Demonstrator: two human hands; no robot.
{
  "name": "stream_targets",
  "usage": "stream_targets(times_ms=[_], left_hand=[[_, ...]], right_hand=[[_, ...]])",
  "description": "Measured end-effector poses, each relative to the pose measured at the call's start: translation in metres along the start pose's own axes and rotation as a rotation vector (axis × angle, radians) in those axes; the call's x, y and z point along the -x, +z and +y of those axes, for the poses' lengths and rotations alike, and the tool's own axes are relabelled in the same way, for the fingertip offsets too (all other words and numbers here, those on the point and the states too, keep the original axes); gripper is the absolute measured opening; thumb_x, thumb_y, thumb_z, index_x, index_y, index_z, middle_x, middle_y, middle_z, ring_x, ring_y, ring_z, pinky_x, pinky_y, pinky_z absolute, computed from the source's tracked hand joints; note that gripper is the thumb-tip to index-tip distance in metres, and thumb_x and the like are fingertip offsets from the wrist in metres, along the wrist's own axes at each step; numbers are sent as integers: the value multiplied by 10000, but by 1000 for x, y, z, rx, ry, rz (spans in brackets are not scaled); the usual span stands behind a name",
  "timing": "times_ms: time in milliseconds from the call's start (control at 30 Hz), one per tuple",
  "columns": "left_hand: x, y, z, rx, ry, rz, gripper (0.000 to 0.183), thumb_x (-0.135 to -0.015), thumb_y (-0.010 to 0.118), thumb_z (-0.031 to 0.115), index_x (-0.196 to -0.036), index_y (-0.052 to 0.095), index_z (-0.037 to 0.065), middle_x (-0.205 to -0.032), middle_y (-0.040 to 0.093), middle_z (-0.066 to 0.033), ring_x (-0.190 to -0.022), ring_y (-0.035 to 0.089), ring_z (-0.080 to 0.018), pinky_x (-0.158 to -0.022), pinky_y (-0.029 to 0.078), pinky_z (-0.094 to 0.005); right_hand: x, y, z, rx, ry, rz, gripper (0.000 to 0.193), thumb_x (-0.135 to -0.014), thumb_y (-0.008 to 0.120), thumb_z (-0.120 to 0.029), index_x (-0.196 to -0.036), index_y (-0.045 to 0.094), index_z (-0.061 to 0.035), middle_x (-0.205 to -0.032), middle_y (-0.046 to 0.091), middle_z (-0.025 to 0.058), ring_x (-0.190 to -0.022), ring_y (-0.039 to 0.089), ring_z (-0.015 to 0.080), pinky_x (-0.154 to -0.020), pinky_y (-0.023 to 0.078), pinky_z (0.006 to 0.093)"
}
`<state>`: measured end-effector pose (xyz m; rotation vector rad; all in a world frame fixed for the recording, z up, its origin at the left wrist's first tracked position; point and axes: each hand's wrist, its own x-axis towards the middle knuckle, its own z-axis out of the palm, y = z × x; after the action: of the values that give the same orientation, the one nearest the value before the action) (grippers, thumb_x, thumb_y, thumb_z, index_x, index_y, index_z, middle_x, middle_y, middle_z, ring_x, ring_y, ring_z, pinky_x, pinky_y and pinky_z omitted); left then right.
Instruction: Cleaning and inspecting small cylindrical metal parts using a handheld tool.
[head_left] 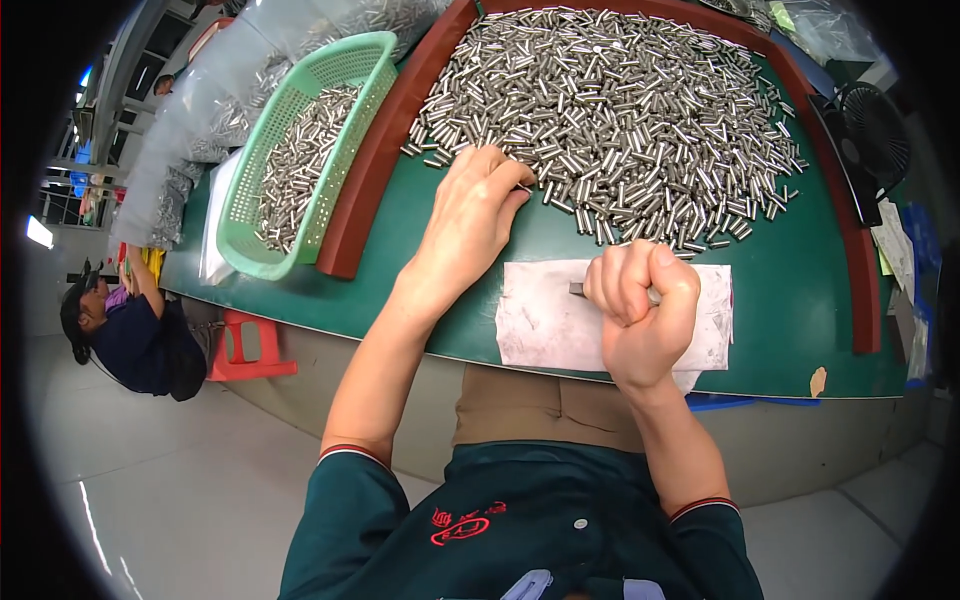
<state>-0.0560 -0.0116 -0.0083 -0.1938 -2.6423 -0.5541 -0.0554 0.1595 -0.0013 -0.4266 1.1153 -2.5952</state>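
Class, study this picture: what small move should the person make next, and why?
Probably the left hand should ease one from the pile of metal pins: it is at the pile's near edge, while the right hand seems occupied, closed around a dark piece above the white cloth. Whether the left already pinches one is unclear.

Pin heap lies behind the cloth — basket at left.
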Motion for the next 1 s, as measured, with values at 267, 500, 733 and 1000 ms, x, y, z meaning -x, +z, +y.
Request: stream_targets(times_ms=[267,500,733,1000], left_hand=[[2,-9,7,460,-276,-86,56,-784,579,54,-815,554,14,-787,512,-8,-679,452,-86,-604,368,-222],[4,-13,4,1078,-589,-247,110,-840,550,135,-851,549,26,-785,530,-1,-644,427,-55,-590,358,-179],[5,-12,2,1178,-600,-264,127,-845,547,157,-864,552,32,-776,526,-3,-636,425,-56,-577,359,-179],[5,-13,-2,1258,-625,-289,135,-851,541,159,-879,551,27,-789,528,-6,-642,443,-54,-584,373,-183]], right_hand=[[0,-1,-1,4,4,11,347,-818,328,-139,-482,280,-70,-441,269,0,-416,225,81,-406,184,245],[0,0,-1,6,-4,9,351,-823,328,-147,-483,282,-69,-438,272,1,-412,221,78,-403,180,246],[-1,1,-1,6,2,9,352,-826,329,-152,-487,281,-69,-441,273,1,-411,220,78,-403,179,248],[-1,1,0,4,-10,5,354,-827,328,-149,-486,273,-69,-441,271,5,-409,225,85,-406,183,252]])
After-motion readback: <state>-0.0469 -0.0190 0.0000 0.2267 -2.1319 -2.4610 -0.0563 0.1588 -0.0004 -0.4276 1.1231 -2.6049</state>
